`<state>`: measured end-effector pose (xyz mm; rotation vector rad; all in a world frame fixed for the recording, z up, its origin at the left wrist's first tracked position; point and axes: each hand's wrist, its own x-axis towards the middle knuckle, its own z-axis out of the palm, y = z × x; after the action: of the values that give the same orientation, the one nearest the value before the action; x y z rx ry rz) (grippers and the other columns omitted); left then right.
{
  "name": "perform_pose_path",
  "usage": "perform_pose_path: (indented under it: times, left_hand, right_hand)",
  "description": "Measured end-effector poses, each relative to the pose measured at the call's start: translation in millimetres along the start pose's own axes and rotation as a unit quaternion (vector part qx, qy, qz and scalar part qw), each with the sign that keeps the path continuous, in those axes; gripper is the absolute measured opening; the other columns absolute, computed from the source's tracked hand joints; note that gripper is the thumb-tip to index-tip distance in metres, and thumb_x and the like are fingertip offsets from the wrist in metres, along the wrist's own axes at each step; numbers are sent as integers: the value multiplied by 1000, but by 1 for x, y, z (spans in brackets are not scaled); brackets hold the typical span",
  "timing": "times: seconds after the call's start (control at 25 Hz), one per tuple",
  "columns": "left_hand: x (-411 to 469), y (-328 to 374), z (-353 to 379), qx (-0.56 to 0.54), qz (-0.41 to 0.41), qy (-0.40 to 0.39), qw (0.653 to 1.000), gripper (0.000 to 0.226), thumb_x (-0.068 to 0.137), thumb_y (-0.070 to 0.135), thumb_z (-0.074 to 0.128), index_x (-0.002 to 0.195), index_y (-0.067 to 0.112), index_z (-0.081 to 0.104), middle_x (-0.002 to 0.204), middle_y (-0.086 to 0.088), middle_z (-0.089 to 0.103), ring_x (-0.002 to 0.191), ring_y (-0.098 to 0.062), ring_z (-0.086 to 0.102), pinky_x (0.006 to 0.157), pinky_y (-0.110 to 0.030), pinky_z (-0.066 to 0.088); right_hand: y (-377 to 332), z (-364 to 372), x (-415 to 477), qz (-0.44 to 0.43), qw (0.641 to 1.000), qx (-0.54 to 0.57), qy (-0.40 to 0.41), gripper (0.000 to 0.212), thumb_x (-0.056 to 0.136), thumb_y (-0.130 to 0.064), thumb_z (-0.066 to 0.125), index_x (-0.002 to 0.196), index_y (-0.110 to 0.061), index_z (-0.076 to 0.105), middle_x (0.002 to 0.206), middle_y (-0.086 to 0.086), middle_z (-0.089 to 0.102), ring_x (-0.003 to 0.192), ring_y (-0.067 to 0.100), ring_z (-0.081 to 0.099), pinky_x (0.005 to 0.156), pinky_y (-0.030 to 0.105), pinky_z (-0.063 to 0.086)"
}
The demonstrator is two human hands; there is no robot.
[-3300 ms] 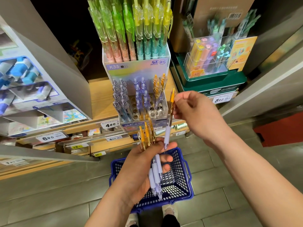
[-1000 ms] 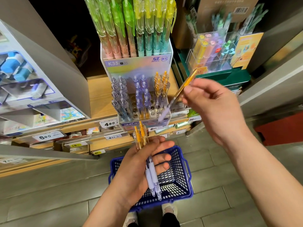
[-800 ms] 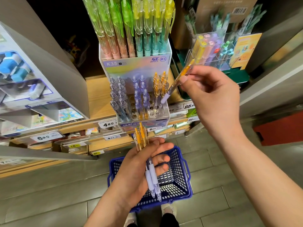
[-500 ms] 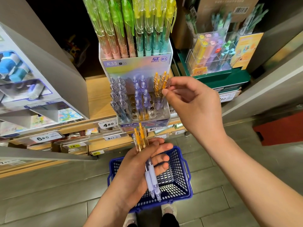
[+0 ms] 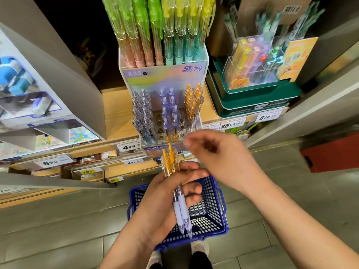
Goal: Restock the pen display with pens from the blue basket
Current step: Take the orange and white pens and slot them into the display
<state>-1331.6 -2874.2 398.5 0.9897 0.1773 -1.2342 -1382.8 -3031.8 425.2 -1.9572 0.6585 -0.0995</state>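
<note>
In the head view, the left hand [image 5: 165,202] is clamped on two orange pens [image 5: 171,166]. Their clicker ends point up toward the display [image 5: 165,74] and their tips point down over the blue basket [image 5: 221,200], which sits on the floor between the person's feet. The right hand [image 5: 219,158] is blurred just beside those clicker ends. Its fingers look loosely bent and it appears to hold nothing. The display stands on the shelf with clear, lilac and orange columns [image 5: 192,101], and bare holes [image 5: 161,121] show in the middle rows and near the front. The step is probably taking the next pen. The right hand should pinch one pen only, near its clicker, while the left grip loosens just enough to keep the other. It should then carry the pen upright, tip down, and seat it in a free hole by the orange column without knocking neighbours. The left hand hides part of the basket, so any remaining stock cannot be told.
</note>
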Motion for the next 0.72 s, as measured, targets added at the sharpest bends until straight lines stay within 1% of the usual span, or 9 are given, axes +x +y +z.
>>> perform_pose_path:
  times: [0.08, 0.16, 0.32, 0.4, 0.52, 0.56, 0.64, 0.68, 0.72]
  left_hand:
    - [0, -2, -1, 3, 6, -3, 1000, 12, 79, 2, 69, 87, 5, 78, 94, -18, 74, 64, -23, 65, 58, -30, 56]
    - [1, -3, -1, 6, 6, -8, 1000, 15, 77, -4, 66, 86, 2, 76, 93, -19, 74, 64, -26, 67, 58, -32, 57]
    - [2, -3, -1, 5, 0, -2, 1000, 25, 74, -5, 68, 98, -4, 74, 100, -24, 76, 66, -29, 71, 60, -35, 60]
    - [2, -2, -1, 31, 4, -7, 999, 14, 83, -4, 67, 93, 2, 75, 88, -16, 75, 60, -23, 66, 55, -30, 55]
    - [3, -4, -1, 83, 12, 3, 996, 21, 95, 5, 64, 82, 15, 79, 66, -4, 59, 57, -15, 55, 52, -25, 47]
    - [3, -5, -2, 89, 18, 9, 996, 18, 94, 9, 66, 85, 16, 79, 66, -4, 58, 57, -14, 55, 53, -25, 47]
    - [2, -7, -1, 82, 28, 20, 996, 13, 87, 19, 70, 93, 17, 81, 72, -6, 68, 62, -16, 65, 60, -25, 54]
    - [2, -8, -1, 70, 30, 27, 997, 19, 83, 21, 70, 98, 16, 80, 82, -9, 75, 71, -19, 73, 65, -26, 58]
    - [3, -9, -1, 55, 34, 30, 997, 28, 81, 21, 70, 107, 13, 77, 95, -12, 79, 84, -24, 78, 71, -28, 61]
  right_hand:
    - [3, 6, -4, 62, 990, 32, -123, 23, 87, -53, 69, 103, -38, 74, 89, -25, 75, 83, -8, 69, 77, 14, 53]
    - [3, 8, -3, 100, 976, 104, -163, 30, 86, -47, 72, 108, -28, 75, 89, -16, 77, 81, -2, 71, 80, 18, 55]
    - [4, 9, -1, 140, 962, 194, -133, 22, 85, -28, 77, 105, -18, 77, 95, -1, 79, 84, 8, 75, 75, 20, 59]
    - [2, 10, -4, 141, 960, 205, -128, 27, 82, -25, 80, 108, -17, 76, 100, -2, 78, 90, 9, 74, 78, 23, 60]
    - [0, 11, -9, 126, 977, 139, -105, 29, 80, -29, 83, 108, -23, 77, 100, -9, 78, 92, 8, 74, 85, 30, 60]
    - [-2, 12, -11, 126, 981, 117, -89, 26, 79, -30, 84, 104, -25, 78, 97, -12, 77, 86, 9, 75, 83, 33, 61]
    - [-6, 15, -14, 131, 980, 133, -72, 21, 79, -28, 85, 99, -26, 77, 93, -16, 77, 70, 15, 75, 66, 35, 64]
    - [-7, 17, -15, 131, 977, 152, -72, 19, 79, -25, 85, 97, -26, 76, 91, -16, 77, 63, 14, 73, 56, 32, 62]
    - [-8, 17, -15, 123, 977, 161, -67, 18, 79, -23, 85, 94, -26, 76, 89, -15, 76, 62, 11, 72, 52, 29, 60]
